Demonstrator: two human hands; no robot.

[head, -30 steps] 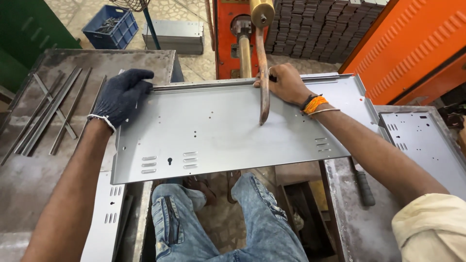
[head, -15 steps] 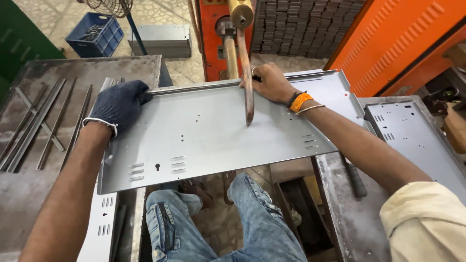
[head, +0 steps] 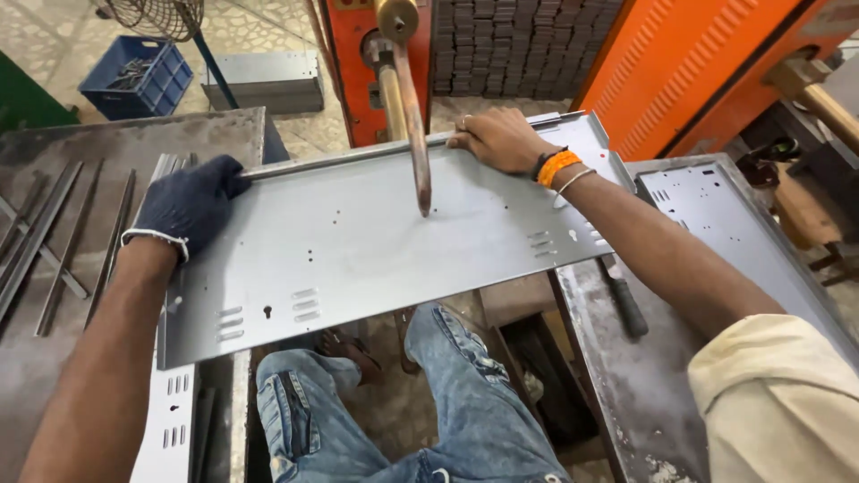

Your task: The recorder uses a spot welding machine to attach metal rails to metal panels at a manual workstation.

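The gloved left hand (head: 190,207) grips the left end of a long grey sheet-metal panel (head: 358,259), fingers wrapped over its far edge, while the bare right hand (head: 497,139) presses closed on the far edge toward the right. The panel lies flat across the gap between two steel tables (head: 63,179), above the person's knees. A copper electrode rod (head: 413,125) of the orange machine (head: 353,72) comes down from the far side, its tip on the panel's middle.
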